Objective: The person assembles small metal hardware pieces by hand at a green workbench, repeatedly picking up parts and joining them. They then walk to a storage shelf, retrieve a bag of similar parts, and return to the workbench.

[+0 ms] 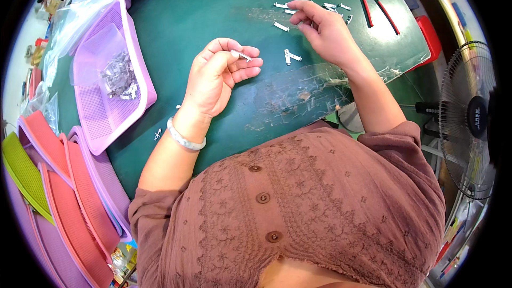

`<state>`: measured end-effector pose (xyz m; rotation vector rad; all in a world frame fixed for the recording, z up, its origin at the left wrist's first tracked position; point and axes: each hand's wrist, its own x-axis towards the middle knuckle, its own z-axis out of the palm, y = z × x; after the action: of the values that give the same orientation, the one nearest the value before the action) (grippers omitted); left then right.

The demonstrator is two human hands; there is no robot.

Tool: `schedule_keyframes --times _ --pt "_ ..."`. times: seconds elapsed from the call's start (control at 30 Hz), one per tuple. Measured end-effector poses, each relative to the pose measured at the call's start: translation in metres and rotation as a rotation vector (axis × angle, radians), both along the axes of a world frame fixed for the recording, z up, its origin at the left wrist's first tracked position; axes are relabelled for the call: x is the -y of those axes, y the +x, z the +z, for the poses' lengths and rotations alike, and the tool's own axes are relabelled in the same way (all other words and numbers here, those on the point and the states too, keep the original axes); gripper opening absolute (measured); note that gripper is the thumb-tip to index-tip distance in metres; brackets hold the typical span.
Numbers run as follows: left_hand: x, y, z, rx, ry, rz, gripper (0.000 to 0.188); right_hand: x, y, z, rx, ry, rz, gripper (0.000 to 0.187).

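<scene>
Clockwise through the head view: at 10 o'clock, a purple basket bearing a heap of small grey pieces; at 11, the left hand, thumb and finger pinching 1 small metal part; at 1, the right hand, fingers bent beside scattered metal parts on the green table, any grip there indeterminable; between 1 and 2, red-handled pliers, lying apart from both hands

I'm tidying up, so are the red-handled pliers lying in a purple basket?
No, the red-handled pliers lie on the green tabletop, right of the right hand.
</scene>
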<state>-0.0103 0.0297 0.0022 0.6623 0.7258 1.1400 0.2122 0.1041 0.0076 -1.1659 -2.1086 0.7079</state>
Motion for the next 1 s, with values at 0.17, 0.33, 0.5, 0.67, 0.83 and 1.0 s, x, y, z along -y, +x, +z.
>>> schedule_keyframes --times 0.17,0.33,0.5,0.67,0.83,1.0 --pt "0.000 0.002 0.000 0.033 -0.045 -0.022 0.013 -0.002 -0.009 -0.012 0.166 0.191 0.020 0.032" --pt "-0.002 0.000 -0.002 0.104 -0.046 -0.045 0.014 -0.002 -0.016 -0.020 0.230 0.344 0.007 0.030" --pt "-0.001 -0.001 -0.001 0.110 -0.053 -0.041 0.014 0.000 -0.016 -0.020 0.155 0.272 0.012 0.031" --pt "0.000 0.003 0.001 0.075 -0.084 0.007 0.012 0.002 -0.014 -0.019 0.089 0.194 0.043 0.038" --pt "0.000 0.001 -0.002 0.019 -0.080 -0.003 0.013 0.008 -0.016 -0.008 -0.010 0.033 0.096 0.039" --pt "0.001 0.002 -0.002 -0.016 -0.089 0.001 0.019 0.017 -0.021 0.000 -0.126 -0.082 0.150 0.038"
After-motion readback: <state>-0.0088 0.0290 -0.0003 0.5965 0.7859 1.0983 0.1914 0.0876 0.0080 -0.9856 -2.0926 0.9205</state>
